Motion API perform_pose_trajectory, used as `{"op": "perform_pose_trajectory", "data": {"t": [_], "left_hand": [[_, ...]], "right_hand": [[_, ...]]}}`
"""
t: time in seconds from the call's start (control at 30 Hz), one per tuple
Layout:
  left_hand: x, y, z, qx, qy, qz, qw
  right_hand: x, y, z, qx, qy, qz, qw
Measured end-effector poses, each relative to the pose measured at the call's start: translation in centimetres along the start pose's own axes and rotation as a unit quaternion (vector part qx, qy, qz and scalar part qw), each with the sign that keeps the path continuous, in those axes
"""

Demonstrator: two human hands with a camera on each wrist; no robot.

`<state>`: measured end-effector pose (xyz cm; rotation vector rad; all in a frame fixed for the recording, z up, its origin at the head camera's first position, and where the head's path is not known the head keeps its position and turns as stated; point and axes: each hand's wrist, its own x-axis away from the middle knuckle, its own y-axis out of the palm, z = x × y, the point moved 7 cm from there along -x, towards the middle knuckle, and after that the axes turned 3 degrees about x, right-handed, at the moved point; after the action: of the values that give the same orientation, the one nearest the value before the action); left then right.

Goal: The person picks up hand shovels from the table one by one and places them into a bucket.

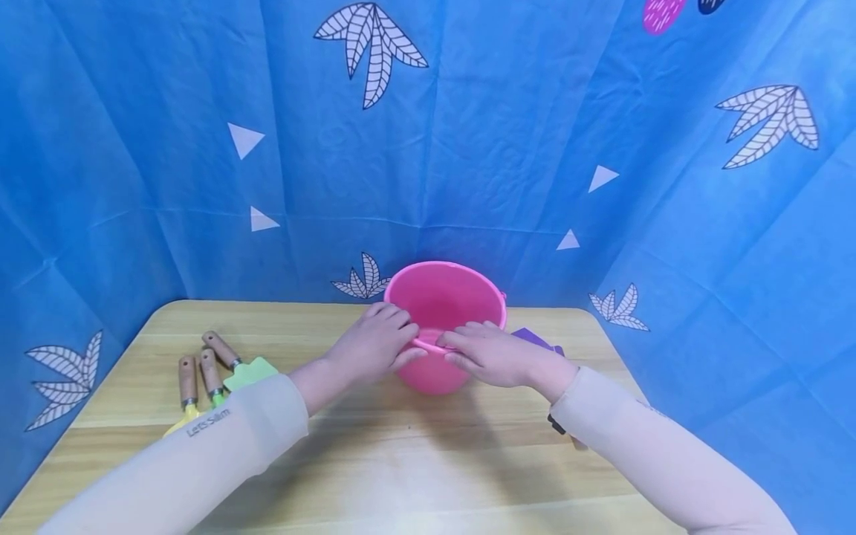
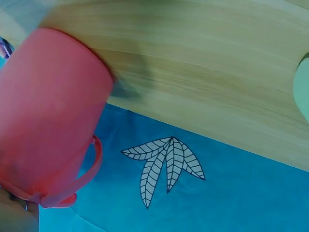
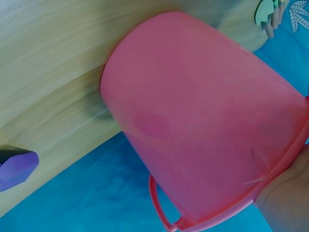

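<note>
A pink bucket (image 1: 435, 375) is near the table's back edge, mouth up. Both hands pinch its near rim, fingers inside and thumbs outside: the left hand (image 1: 376, 342) on the left, the right hand (image 1: 498, 353) on the right, with a small gap between them. In the left wrist view the bucket (image 2: 53, 96) shows its side and handle, the left hand (image 2: 19, 212) at the rim in the corner. The right wrist view has the bucket (image 3: 193, 106) filling the middle, with the right hand (image 3: 288, 193) against its rim.
Left on the table (image 1: 401, 475) lie several wooden-handled tools, including a light green shovel (image 1: 250, 371) and a yellow one (image 1: 179, 423), partly under the left sleeve. A purple tool (image 1: 531, 338) lies right of the bucket, partly behind the right arm. Blue cloth (image 1: 428, 148) hangs behind.
</note>
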<state>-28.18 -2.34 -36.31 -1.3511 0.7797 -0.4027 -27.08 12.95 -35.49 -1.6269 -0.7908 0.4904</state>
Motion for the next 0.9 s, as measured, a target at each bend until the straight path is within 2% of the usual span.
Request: {"op": "perform_pose_trajectory", "data": {"t": [0.5,0.9], "left_hand": [[1.1,-0.2,-0.5,0.019,-0.003,0.000,0.9998],[2.1,-0.6,-0.2,0.002,0.022,0.011,0.9997]], "right_hand": [[-0.3,0.1,-0.8,0.000,-0.004,-0.006,1.0000],[-0.5,0.2,-1.7,0.004,-0.029,0.000,0.9996]]}}
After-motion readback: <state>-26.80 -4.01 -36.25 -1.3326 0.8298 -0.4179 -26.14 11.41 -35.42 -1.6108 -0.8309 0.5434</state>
